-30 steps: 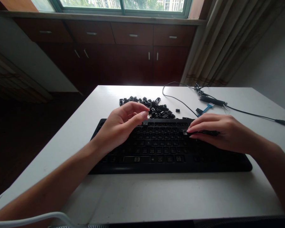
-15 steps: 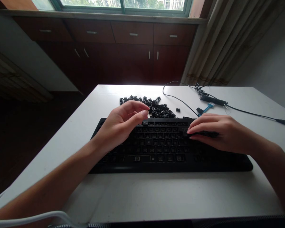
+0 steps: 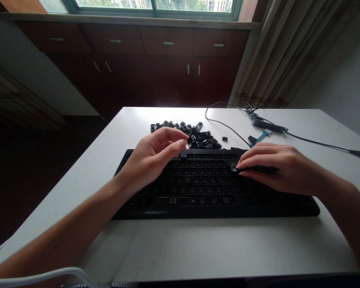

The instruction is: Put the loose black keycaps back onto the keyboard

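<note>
A black keyboard [image 3: 216, 212] lies on the white table, most of its key places bare and only a few caps on it. Above its left part is my left hand [image 3: 156, 154], thumb and forefinger tips brought together; anything between them is too small to make out. My right hand [image 3: 273, 162] is over the right part of the keyboard, thumb and fingers pinching a black keycap [image 3: 234, 169] at the large keys. The palm side hides part of the keys below. Behind the keyboard is a heap of loose black keycaps [image 3: 202, 140].
One stray keycap [image 3: 225, 139] lies right of the heap. Farther right are a blue brush [image 3: 261, 136] and a black cable [image 3: 270, 126] with a thick section. A white cord [image 3: 48, 276] crosses the lower left. Wooden cabinets [image 3: 168, 76] stand beyond the table [image 3: 198, 248].
The keycap at my right fingertips now shows a lighter, tilted face. Both hands have stayed almost in place.
</note>
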{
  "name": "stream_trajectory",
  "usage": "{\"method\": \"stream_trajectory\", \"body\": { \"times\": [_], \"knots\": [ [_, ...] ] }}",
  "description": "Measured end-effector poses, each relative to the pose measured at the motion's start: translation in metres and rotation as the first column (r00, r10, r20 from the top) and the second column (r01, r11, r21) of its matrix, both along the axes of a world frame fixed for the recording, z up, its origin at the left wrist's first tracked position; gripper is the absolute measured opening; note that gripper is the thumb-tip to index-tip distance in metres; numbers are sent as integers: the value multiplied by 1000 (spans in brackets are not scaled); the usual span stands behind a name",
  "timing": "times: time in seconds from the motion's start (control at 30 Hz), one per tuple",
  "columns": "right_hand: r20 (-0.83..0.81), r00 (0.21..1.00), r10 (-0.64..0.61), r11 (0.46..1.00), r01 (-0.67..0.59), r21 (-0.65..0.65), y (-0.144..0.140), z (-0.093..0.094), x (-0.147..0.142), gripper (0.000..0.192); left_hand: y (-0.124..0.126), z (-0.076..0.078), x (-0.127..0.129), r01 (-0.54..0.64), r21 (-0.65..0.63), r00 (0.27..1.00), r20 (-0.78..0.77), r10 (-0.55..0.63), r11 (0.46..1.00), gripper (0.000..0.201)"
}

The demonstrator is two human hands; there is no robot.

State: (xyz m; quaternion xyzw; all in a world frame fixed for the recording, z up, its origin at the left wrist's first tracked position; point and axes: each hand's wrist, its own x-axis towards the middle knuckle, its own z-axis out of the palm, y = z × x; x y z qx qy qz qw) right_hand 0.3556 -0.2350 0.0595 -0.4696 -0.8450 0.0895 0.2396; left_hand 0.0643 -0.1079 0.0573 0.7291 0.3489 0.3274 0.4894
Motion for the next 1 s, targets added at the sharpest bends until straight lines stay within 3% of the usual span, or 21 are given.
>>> {"method": "stream_trajectory", "body": {
  "times": [0.3,0.73,0.87,1.0],
  "knots": [
    [-6,1000,2,1000,-2,-11,1,-1,2,20,0,1,-1,18,23,1000,-2,-18,1000,27],
    [141,989,35,997,-45,67,-1,-2,1,5,1,1,-1,47,11,999,-4,-46,999,22],
    [53,998,-30,999,29,29,0,-4,-5,4,1,-1,-1,56,22,998,-6,-56,998,22],
    [-108,975,-193,981,190,-30,5,-9,-11,9,0,1,-2,88,-18,996,-7,-88,996,20]
  ]
}}
